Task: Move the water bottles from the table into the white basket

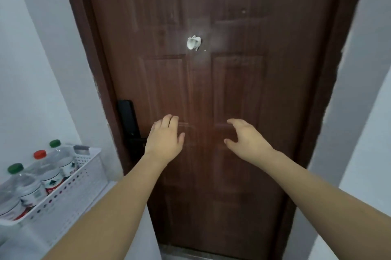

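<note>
A white perforated basket (69,191) stands at the lower left on a white surface. Inside it are several clear water bottles: one with a green cap (61,158) at the far end, one with a red cap (45,169) in the middle, another green-capped one (25,185) nearer me, and part of a further bottle at the frame's left edge. My left hand (166,137) and my right hand (246,137) are both stretched out in front of a brown door, fingers spread, holding nothing. Both hands are well to the right of the basket.
A dark brown panelled door (211,69) fills the middle of the view, with a black lock and handle (129,120) on its left side and a white hook (193,43) at its centre. White walls (42,69) flank it on both sides.
</note>
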Action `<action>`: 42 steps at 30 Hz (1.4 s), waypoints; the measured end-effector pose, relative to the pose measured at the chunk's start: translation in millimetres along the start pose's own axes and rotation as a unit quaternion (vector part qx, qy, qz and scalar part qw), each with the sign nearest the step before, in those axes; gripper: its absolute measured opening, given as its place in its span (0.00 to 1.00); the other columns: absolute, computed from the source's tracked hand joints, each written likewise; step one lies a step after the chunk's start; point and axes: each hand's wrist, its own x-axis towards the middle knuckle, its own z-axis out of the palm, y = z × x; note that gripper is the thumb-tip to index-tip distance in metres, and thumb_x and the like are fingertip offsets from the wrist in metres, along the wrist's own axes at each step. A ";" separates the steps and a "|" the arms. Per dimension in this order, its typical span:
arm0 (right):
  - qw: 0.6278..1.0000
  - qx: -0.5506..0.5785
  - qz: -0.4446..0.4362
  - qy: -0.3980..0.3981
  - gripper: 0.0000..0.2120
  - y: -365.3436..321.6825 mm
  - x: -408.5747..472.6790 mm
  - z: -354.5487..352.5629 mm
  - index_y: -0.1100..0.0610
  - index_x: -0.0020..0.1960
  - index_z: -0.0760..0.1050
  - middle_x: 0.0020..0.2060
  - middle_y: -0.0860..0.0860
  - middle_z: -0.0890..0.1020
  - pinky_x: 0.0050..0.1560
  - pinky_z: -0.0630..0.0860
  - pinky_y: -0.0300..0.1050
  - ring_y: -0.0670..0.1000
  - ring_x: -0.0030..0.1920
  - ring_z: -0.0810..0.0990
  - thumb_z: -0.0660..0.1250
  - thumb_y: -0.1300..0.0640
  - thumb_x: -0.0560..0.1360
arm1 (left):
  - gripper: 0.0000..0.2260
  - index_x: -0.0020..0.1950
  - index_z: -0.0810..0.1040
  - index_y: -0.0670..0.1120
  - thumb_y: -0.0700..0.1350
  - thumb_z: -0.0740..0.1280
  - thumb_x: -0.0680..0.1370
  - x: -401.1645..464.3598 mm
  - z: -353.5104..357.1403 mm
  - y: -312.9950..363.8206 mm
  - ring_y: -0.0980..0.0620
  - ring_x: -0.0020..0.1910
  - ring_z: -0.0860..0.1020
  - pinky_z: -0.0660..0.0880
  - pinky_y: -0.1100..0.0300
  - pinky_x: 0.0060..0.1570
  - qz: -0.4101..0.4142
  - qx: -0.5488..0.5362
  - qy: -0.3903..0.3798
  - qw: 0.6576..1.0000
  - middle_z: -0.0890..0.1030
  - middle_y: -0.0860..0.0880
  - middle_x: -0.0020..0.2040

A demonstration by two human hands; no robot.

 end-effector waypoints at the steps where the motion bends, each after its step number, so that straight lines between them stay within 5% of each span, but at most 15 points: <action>1: 1.000 -0.001 0.007 0.003 0.30 9.2 -10.5 -9.2 0.56 0.74 0.63 0.71 0.53 0.69 0.70 0.63 0.45 0.53 0.71 0.66 0.68 0.51 0.75 | 0.25 0.76 0.64 0.43 0.52 0.61 0.81 -2.3 -1.2 16.3 0.42 0.70 0.67 0.63 0.48 0.72 0.009 -0.005 0.001 1.000 0.67 0.43 0.73; 8: 0.999 0.011 0.029 0.020 0.29 85.6 -85.5 -77.4 0.54 0.73 0.63 0.70 0.51 0.70 0.67 0.64 0.43 0.52 0.70 0.68 0.68 0.51 0.75 | 0.25 0.74 0.66 0.43 0.51 0.63 0.80 -22.5 -10.8 136.2 0.42 0.69 0.69 0.66 0.48 0.70 0.051 -0.008 0.009 0.999 0.69 0.44 0.72; 17: 0.998 -0.003 0.067 0.000 0.28 208.8 -185.8 -164.6 0.55 0.74 0.62 0.71 0.51 0.69 0.68 0.65 0.46 0.53 0.69 0.69 0.65 0.52 0.77 | 0.25 0.74 0.66 0.44 0.52 0.63 0.80 -71.3 5.1 290.7 0.43 0.70 0.69 0.67 0.48 0.70 0.008 -0.023 -0.017 1.000 0.69 0.45 0.73; 26: 0.996 -0.019 0.084 -0.004 0.27 270.2 -233.9 -212.4 0.54 0.74 0.62 0.72 0.49 0.67 0.69 0.63 0.45 0.51 0.71 0.66 0.64 0.52 0.77 | 0.25 0.75 0.66 0.44 0.52 0.62 0.80 -73.3 21.2 407.0 0.45 0.70 0.68 0.66 0.50 0.70 0.082 -0.045 -0.021 0.995 0.68 0.46 0.73; 42: 0.996 -0.022 0.080 -0.023 0.27 454.2 -348.3 -340.0 0.54 0.74 0.62 0.72 0.48 0.67 0.65 0.63 0.42 0.50 0.70 0.66 0.64 0.52 0.77 | 0.23 0.74 0.66 0.43 0.51 0.62 0.81 -124.4 25.4 628.3 0.44 0.68 0.70 0.69 0.51 0.67 0.041 -0.042 -0.016 0.998 0.70 0.44 0.72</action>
